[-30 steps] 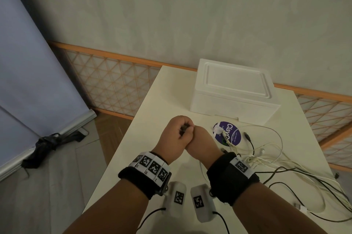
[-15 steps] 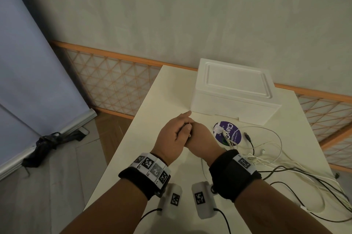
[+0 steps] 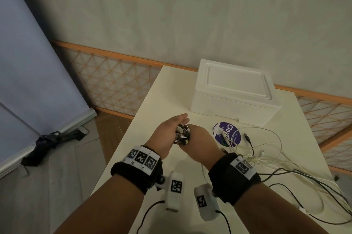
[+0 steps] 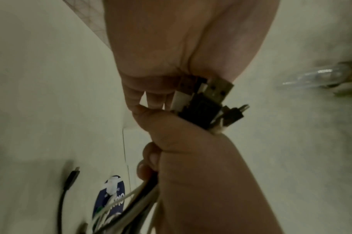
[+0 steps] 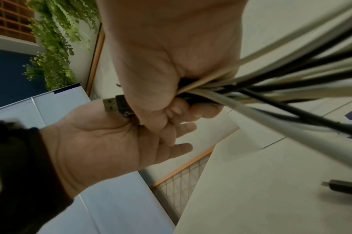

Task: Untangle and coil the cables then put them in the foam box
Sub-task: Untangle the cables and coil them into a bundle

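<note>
My right hand [image 3: 200, 141] grips a bundle of black and white cables [image 5: 275, 88] in a fist just behind their plugs [image 3: 182, 134]. The USB plug ends [image 4: 209, 98] stick out of the fist towards my left hand [image 3: 170, 131]. That hand is held flat, palm [image 5: 103, 142] against the plug tips, fingers straight. The rest of the cables [image 3: 270, 157] trail loosely over the table to the right. The white foam box [image 3: 234, 88] stands behind the hands with its lid on.
A round purple sticker [image 3: 227, 134] lies on the cream table [image 3: 152, 104] under some cables. A loose black plug [image 3: 247, 137] lies beside it. The table's left edge drops to the floor; a lattice rail [image 3: 114, 85] runs along the wall.
My left hand, curled over the right fist a second ago, has straightened its fingers and drawn back a little, so the plug ends now show between the hands.
</note>
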### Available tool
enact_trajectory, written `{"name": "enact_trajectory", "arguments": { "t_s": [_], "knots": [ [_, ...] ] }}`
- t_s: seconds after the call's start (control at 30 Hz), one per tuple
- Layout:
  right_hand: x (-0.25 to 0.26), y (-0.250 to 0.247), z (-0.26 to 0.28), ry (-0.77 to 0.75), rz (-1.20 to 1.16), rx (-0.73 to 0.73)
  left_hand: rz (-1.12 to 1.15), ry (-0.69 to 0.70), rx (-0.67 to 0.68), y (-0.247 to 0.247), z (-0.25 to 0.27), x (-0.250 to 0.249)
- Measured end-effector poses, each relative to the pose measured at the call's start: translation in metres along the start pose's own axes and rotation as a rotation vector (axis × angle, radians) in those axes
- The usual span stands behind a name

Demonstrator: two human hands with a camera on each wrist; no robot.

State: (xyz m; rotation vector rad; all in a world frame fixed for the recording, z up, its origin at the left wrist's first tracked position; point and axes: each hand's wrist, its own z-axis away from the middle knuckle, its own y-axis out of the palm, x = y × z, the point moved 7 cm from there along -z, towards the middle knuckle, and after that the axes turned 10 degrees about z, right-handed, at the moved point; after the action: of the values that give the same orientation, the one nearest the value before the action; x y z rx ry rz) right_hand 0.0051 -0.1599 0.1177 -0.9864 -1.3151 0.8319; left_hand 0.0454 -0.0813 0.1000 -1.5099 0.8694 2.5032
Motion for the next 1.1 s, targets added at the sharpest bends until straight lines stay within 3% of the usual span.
{"name": "enact_trajectory", "arguments": {
  "t_s": [0.27,0.47,0.77,1.0,1.1],
  "knots": [
    [-0.002,-0.003,-0.005,-0.003,0.062,-0.011,-0.322,0.17,-0.021,-0.002,0.002,-0.004],
    [-0.006,-0.01,-0.005,-0.009,0.052,-0.099,-0.657,0.677,0.005,0.004,0.029,-0.044],
    [-0.01,-0.003,-0.003,0.034,0.069,-0.037,-0.818,0.441,0.209,0.004,0.02,-0.048],
    [-0.009,-0.005,-0.004,0.003,0.017,-0.05,-0.743,0.616,0.279,0.009,0.029,-0.045],
    [-0.009,-0.007,-0.002,0.015,-0.007,-0.058,-0.81,0.704,0.277,0.011,0.031,-0.043]
  ]
}}
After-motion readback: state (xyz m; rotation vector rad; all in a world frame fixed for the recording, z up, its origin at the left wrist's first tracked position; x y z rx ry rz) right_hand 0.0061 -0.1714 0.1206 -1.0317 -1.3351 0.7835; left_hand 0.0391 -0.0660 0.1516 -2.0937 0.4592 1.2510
